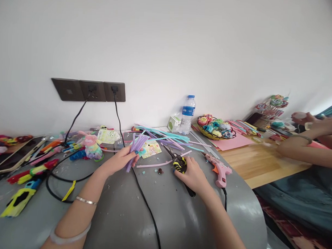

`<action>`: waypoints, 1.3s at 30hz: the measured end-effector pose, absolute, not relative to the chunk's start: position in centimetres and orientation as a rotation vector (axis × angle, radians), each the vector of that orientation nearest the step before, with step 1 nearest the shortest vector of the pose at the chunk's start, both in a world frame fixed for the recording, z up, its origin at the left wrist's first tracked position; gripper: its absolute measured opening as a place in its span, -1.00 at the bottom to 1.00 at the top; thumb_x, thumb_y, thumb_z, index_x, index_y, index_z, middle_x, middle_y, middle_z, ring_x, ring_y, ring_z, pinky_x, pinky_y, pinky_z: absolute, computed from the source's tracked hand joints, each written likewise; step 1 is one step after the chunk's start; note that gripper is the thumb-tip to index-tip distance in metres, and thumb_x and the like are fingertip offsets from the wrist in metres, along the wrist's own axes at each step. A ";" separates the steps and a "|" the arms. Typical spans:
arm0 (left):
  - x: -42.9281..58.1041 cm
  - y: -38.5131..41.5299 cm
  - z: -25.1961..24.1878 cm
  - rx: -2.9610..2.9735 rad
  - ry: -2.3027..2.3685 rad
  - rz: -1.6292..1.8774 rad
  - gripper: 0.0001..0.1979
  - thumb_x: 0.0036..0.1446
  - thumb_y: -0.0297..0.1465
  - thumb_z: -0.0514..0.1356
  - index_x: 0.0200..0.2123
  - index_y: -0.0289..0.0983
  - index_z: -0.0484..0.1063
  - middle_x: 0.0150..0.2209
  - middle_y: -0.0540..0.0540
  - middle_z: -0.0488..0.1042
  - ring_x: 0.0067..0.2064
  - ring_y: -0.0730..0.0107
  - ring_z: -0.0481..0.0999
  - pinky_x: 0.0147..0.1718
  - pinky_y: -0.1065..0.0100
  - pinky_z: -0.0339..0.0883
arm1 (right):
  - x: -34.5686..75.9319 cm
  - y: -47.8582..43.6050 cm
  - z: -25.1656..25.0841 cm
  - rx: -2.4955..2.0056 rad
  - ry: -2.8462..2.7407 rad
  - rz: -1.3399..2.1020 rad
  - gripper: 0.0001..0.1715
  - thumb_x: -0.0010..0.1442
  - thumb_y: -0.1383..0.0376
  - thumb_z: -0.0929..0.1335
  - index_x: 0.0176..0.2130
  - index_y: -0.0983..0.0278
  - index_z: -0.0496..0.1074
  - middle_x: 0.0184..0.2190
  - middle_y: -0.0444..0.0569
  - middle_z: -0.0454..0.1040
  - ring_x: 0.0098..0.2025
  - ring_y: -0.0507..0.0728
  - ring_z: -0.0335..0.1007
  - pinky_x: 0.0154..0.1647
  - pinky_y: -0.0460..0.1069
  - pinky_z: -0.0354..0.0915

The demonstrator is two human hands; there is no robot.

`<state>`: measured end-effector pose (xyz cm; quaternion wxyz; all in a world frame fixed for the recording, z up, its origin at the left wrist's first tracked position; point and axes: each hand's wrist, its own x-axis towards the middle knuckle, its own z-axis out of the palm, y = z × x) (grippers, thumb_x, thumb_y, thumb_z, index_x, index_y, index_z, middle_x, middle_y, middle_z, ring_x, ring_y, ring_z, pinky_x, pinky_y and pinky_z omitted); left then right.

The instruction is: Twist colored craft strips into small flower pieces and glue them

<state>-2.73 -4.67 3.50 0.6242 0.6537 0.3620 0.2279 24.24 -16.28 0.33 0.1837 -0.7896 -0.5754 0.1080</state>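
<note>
My left hand (120, 160) is closed around a bundle of purple pipe cleaners (139, 142), held above the grey table (116, 217). My right hand (193, 175) has its fingers around the black-and-yellow handles of a pair of pliers (178, 165), whose jaws point away to the upper left. Between the hands lie a printed card (154, 148) and a loose pale pink pipe cleaner (150, 164). Behind them is a pile of turquoise and purple pipe cleaners (172, 136). A pink glue gun (222, 173) rests to the right of my right hand.
A black cable (149, 204) crosses the table from the wall sockets (92, 91). Pipe-cleaner figures (91, 146) and a tablet (18, 154) lie left. A water bottle (188, 116), small box (174, 123) and flower basket (216, 128) stand behind. Another person's arms (309, 135) are at right.
</note>
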 end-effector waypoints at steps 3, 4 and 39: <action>-2.2 -5.0 3.6 1.233 0.780 0.550 -0.64 0.16 -0.28 0.19 -0.01 -0.32 0.37 -0.42 0.04 0.27 -0.48 0.50 0.28 -0.42 0.36 0.29 | 24.1 -16.3 -0.3 -2.245 -1.621 0.179 -0.50 0.02 0.18 0.35 -0.04 0.32 0.34 -0.10 0.14 0.34 -0.04 0.36 0.26 -0.06 0.16 0.21; -2.1 -5.1 3.7 1.173 0.760 0.543 -0.65 0.17 -0.31 0.19 0.00 -0.31 0.38 -0.42 0.04 0.28 -0.48 0.51 0.28 -0.42 0.36 0.29 | 24.1 -16.3 -0.6 -2.242 -1.617 0.148 -0.48 0.01 0.18 0.36 -0.02 0.31 0.35 -0.09 0.13 0.34 -0.03 0.36 0.25 -0.03 0.18 0.20; -1.1 -4.8 2.0 1.416 0.830 0.367 -0.75 0.09 -0.23 0.23 -0.30 -0.30 0.35 -0.45 0.05 0.30 -0.52 0.56 0.26 -0.55 0.48 0.16 | 25.0 -4.3 2.2 -1.931 -1.830 0.183 -0.61 0.14 0.49 0.28 -0.07 0.28 0.52 -0.23 0.04 0.48 -0.21 0.15 0.39 -0.13 -0.03 0.21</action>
